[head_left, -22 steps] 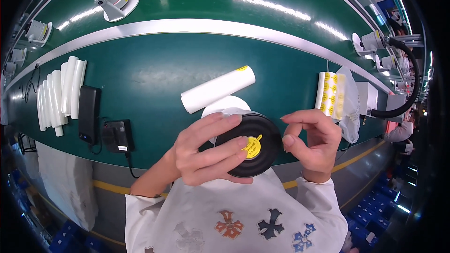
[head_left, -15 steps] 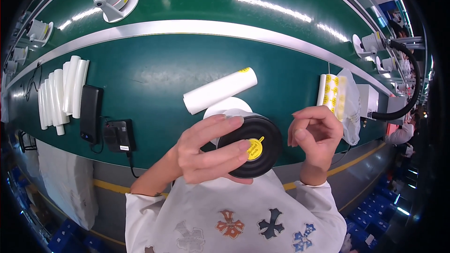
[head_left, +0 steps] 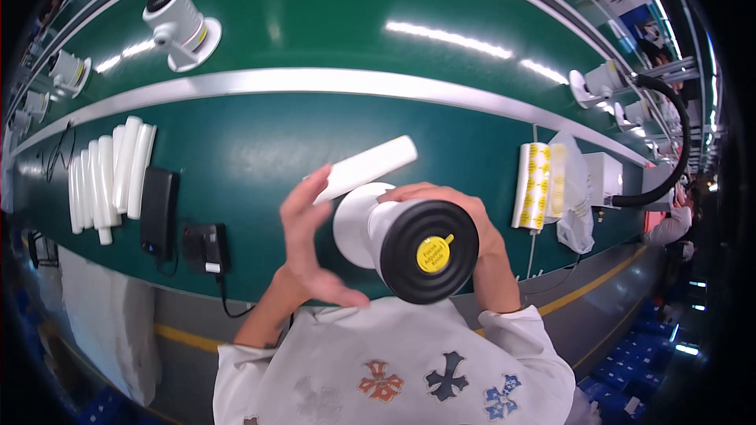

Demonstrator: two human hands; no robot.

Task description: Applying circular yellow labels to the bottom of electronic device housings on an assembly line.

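Workbench: a dark green top [head_left: 260,157] fills the middle and stretches from 9 o'clock to 3, with a soft sheen.
Rail: a pale metallic strip [head_left: 315,83] arcs over the bench through 12 o'clock.
Far surface: a glossy green band [head_left: 315,16] beyond the rail at 12.
Reflections: white streaks [head_left: 449,39] at 1 o'clock, shorter ones at 10.
Lamps: bright light strips [head_left: 661,20] at 2 o'clock.
Floor: grey [head_left: 189,319] at 8 o'clock, crossed by a yellow line [head_left: 187,336] that shows again at 4.
Wrapped bulk: pale, standing [head_left: 114,323] at 8 o'clock.
Boxes: blue [head_left: 622,362], grouped at 4 o'clock.
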